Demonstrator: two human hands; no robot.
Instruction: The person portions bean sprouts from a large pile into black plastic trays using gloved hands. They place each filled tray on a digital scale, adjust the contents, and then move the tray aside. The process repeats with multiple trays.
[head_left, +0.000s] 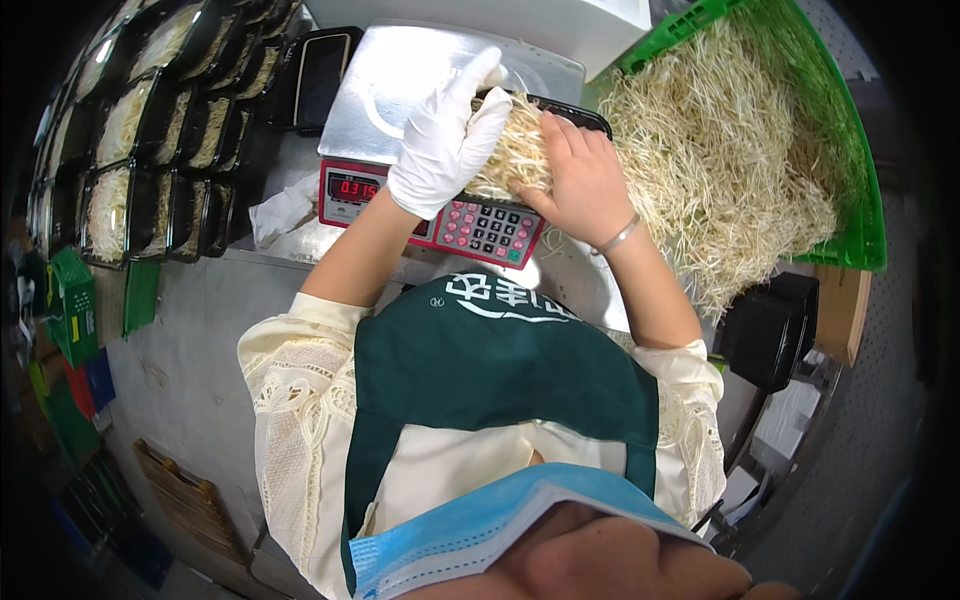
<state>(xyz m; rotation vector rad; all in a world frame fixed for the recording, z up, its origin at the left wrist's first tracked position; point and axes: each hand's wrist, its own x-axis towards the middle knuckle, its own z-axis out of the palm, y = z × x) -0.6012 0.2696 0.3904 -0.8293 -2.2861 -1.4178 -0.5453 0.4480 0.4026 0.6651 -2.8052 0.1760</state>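
A black plastic tray heaped with bean sprouts is between my two hands, over the right front part of a digital scale's metal platform. The tray overlaps the scale's red keypad panel. My left hand, in a white glove, is around the tray's left end, its thumb against the sprouts. Bare, with a bracelet at the wrist, my right hand spans the right end. Its fingers reach the far rim and its thumb lies on the sprouts. The red display is lit.
A green crate heaped with loose sprouts stands at right. Stacked packed sprout trays rise at left, beside a phone. A white box is behind the scale. Black trays are stacked at lower right.
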